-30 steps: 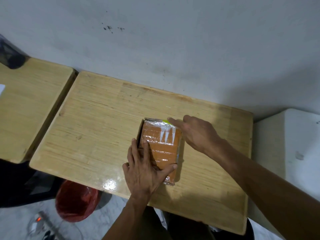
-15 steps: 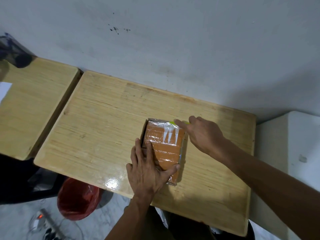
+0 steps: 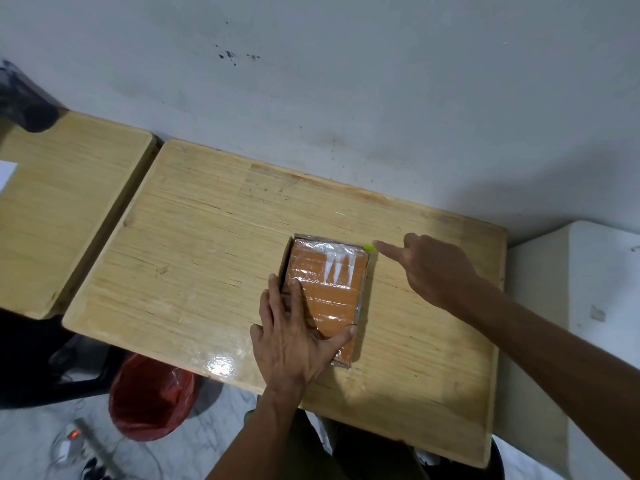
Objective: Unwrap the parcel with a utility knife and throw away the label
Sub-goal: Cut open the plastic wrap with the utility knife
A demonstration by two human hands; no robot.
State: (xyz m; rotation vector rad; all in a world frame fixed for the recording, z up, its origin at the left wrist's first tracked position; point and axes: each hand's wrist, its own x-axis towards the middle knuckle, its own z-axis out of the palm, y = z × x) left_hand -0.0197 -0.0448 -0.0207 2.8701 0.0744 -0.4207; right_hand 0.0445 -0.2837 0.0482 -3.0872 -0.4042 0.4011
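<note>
An orange-brown parcel (image 3: 329, 289) wrapped in clear shiny plastic lies in the middle of the wooden table (image 3: 214, 258). My left hand (image 3: 294, 337) lies flat on the parcel's near left part, fingers spread, thumb across its near end. My right hand (image 3: 433, 268) is at the parcel's far right corner, closed around a utility knife whose yellow-green tip (image 3: 369, 248) pokes out beyond the forefinger, right by that corner. The rest of the knife is hidden in the hand. No label is visible on the parcel.
A red-lined bin (image 3: 152, 396) stands on the floor below the table's near left edge. A second wooden table (image 3: 65, 209) adjoins on the left. A white block (image 3: 581, 289) stands at the right. The wall runs close behind. Cables lie on the floor.
My right hand has drawn back to the right, from over the parcel's far edge to just off its far right corner. My left hand stays pressed on the parcel.
</note>
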